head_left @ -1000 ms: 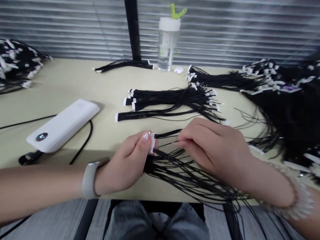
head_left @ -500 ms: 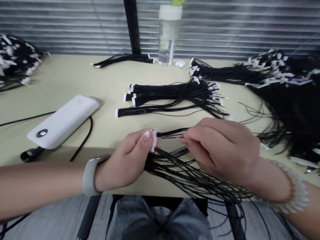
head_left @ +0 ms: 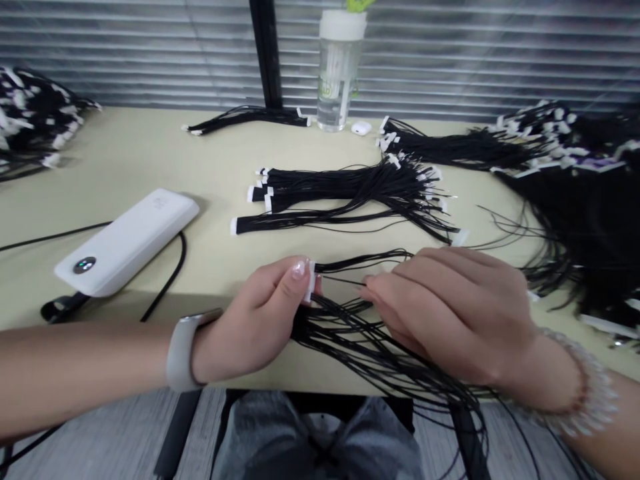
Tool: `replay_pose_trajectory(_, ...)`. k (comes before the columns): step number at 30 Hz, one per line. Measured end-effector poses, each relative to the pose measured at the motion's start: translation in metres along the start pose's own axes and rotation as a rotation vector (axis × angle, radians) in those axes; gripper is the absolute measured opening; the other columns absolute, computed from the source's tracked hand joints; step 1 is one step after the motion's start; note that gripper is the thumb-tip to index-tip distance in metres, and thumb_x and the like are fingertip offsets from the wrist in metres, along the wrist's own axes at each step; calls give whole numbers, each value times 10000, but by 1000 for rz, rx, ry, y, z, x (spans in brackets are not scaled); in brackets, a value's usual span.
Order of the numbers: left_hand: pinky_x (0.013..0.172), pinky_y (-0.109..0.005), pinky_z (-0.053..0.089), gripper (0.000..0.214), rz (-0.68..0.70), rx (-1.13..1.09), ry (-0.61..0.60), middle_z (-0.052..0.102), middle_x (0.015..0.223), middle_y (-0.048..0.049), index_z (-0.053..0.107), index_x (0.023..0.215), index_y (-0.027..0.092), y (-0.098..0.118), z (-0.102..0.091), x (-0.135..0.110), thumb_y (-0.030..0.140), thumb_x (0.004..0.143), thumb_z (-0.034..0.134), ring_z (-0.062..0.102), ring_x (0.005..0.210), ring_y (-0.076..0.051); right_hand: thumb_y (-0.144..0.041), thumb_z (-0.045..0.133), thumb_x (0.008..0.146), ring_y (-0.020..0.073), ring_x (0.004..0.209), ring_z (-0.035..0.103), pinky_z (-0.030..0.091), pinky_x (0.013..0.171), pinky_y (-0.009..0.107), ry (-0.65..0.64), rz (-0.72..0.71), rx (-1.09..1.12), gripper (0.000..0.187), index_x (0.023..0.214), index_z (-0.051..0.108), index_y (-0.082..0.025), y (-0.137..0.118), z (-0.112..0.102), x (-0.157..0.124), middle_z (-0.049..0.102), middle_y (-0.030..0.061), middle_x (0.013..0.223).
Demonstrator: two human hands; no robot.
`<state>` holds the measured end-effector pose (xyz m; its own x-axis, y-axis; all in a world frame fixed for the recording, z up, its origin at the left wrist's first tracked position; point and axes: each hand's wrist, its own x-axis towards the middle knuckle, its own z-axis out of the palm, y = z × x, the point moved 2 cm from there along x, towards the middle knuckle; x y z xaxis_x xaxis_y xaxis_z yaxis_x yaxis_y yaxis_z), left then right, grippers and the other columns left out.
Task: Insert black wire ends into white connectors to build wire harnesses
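Pinched between the thumb and fingers of my left hand (head_left: 260,310) is a white connector (head_left: 312,281) with many thin black wires (head_left: 390,353) running out of it to the right. My right hand (head_left: 450,307) is closed, its thumb and forefinger on a single black wire (head_left: 343,280) that stretches taut from the connector. Other wires of this harness pass above and below that one, some under my right hand and over the table's front edge. Beyond my hands lie several finished-looking black wire bundles (head_left: 325,187) with white connectors at their left ends.
At left lies a white power bank (head_left: 130,243) with a black cable. A clear water bottle (head_left: 340,73) and a white earphone case (head_left: 361,127) stand at the back. Piles of wire harnesses lie at far left (head_left: 30,120) and right (head_left: 580,220). Window blinds (head_left: 450,60) rise behind.
My right hand has shifted slightly right and down, turning a little, with the single wire still in its pinch. My left hand holds the connector almost in place.
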<state>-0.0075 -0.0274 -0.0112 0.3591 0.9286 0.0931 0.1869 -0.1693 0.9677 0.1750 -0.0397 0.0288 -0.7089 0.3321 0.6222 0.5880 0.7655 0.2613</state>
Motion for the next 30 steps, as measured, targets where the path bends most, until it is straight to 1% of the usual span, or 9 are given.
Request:
replay_pose_trajectory(3, 567, -229, 346, 374, 23, 39, -16, 420, 642, 20, 432, 666, 173, 0, 1, 0, 374, 951, 297, 382, 611, -99, -187, 628, 772, 130, 550, 488, 364, 499, 290, 67, -30, -37, 108, 702, 555, -150, -5, -4, 3, 580, 22, 596)
replay_pose_trajectory(5, 577, -228, 350, 357, 37, 50, -11, 429, 655, 21, 446, 691, 172, -1, 1, 0, 363, 953, 298, 382, 611, -97, -188, 619, 782, 124, 550, 484, 353, 500, 285, 69, -25, -41, 110, 699, 556, -155, -8, -4, 4, 585, 17, 598)
replay_pose_trajectory(9, 576, -230, 341, 353, 39, 45, 1, 405, 648, 25, 416, 677, 174, -2, 1, 1, 354, 955, 295, 362, 604, -96, -199, 533, 845, 106, 540, 428, 292, 501, 278, -44, 57, -28, 156, 698, 572, -169, -8, 1, 6, 548, -2, 583)
replay_pose_trajectory(12, 571, -231, 334, 360, 41, 51, -62, 383, 634, 32, 396, 666, 174, 0, 2, 0, 366, 953, 294, 338, 587, -91, -165, 498, 853, 108, 525, 387, 242, 499, 282, -105, 99, -11, 189, 675, 561, -176, -8, 5, 8, 491, -16, 548)
replay_pose_trajectory(15, 578, -229, 334, 364, 50, 59, -107, 364, 626, 38, 377, 656, 174, 1, 2, 0, 373, 951, 300, 322, 581, -88, -139, 488, 843, 116, 533, 389, 222, 506, 283, -126, 65, 11, 172, 689, 554, -180, -10, 6, 11, 491, -20, 558)
replay_pose_trajectory(18, 577, -225, 332, 364, 70, 66, -111, 360, 624, 40, 366, 655, 175, 1, 2, 0, 372, 953, 297, 314, 580, -87, -153, 496, 835, 121, 520, 362, 197, 507, 282, -133, 53, -18, 181, 658, 510, -189, -10, 4, 14, 457, -25, 536)
replay_pose_trajectory(21, 568, -225, 330, 366, 70, 85, -115, 355, 618, 39, 354, 649, 178, 1, 3, 0, 372, 954, 296, 316, 581, -90, -148, 476, 840, 127, 515, 342, 168, 513, 281, -184, 57, -70, 213, 633, 454, -192, -9, 3, 15, 434, -22, 529)
replay_pose_trajectory(26, 541, -234, 326, 382, 31, 86, -99, 392, 619, 23, 376, 648, 181, 3, 3, -1, 387, 953, 276, 354, 593, -104, -114, 430, 850, 118, 522, 349, 143, 535, 274, -317, 67, -118, 167, 708, 479, -187, -10, 6, 12, 461, -18, 568)
replay_pose_trajectory(30, 548, -236, 330, 373, 33, 112, -105, 390, 622, 23, 356, 640, 185, 4, 4, 0, 379, 951, 288, 353, 589, -105, -118, 420, 859, 117, 520, 373, 142, 542, 284, -312, 65, -171, 160, 732, 491, -185, -14, 7, 12, 458, -15, 559)
